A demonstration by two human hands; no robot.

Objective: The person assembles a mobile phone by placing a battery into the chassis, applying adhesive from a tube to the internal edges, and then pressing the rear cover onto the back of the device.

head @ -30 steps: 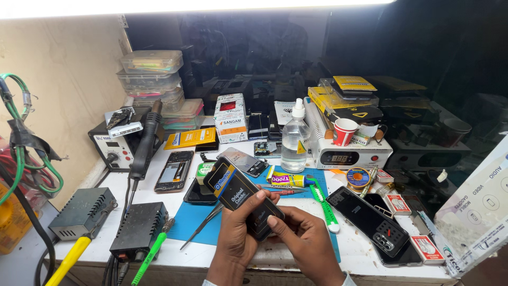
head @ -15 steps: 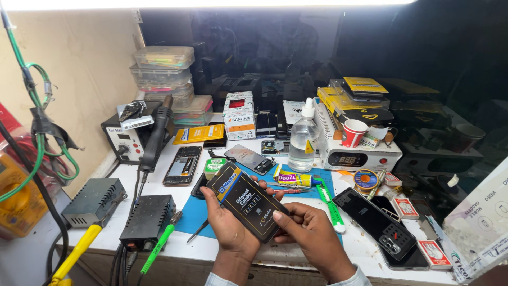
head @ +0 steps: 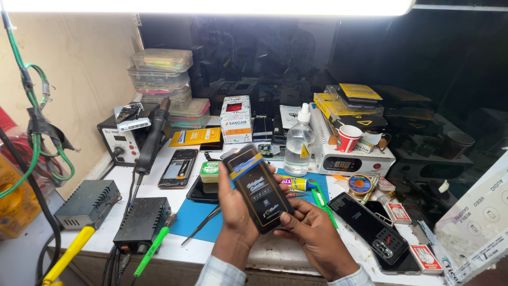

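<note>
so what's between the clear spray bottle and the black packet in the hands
In the head view, a yellow glue tube lies between the spray bottle and the black packet.

Both hands (head: 275, 222) lifted black packet (head: 257, 189) higher, now upright w/ front facing cam.

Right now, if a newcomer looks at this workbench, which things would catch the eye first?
Probably the flat black rectangular packet with a yellow and blue band, held up at the centre by the left hand and right hand. Behind it stand a clear plastic spray bottle and a red and white paper cup on a white box-shaped machine. On the left, a grey soldering station sits against the wall.
</note>
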